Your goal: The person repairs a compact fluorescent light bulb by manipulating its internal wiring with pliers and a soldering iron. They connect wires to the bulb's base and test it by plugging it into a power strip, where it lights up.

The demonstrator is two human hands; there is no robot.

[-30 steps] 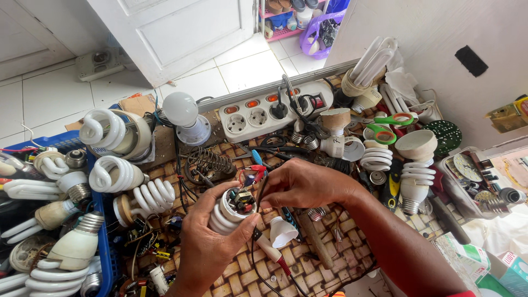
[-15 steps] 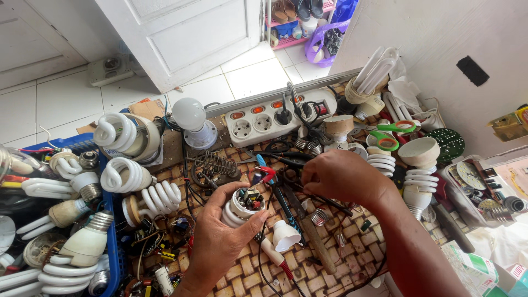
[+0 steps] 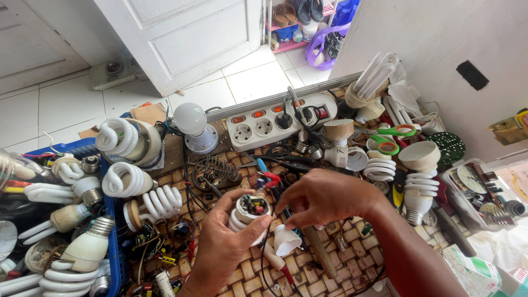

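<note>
My left hand (image 3: 223,250) grips an opened white lamp base (image 3: 250,210) with its small circuit board and coloured parts facing up. My right hand (image 3: 324,197) hovers just right of it, fingers curled toward the board, with thin dark wires running under them; whether it pinches a wire I cannot tell. A loose white plastic cap (image 3: 287,241) lies on the woven mat (image 3: 242,278) below both hands. A red-handled tool (image 3: 275,263) lies beside the cap.
A white power strip (image 3: 258,127) with plugs sits at the back. Spiral lamps (image 3: 135,181) crowd the left, several in a blue crate (image 3: 113,250). Green scissors (image 3: 393,137), more lamps (image 3: 421,181) and a parts tray (image 3: 473,187) stand right. A globe bulb (image 3: 191,121) is near a wire coil (image 3: 217,168).
The view has tilted and the hands now sit lower in frame. My right hand has drawn slightly right, uncovering the board in the lamp base.
</note>
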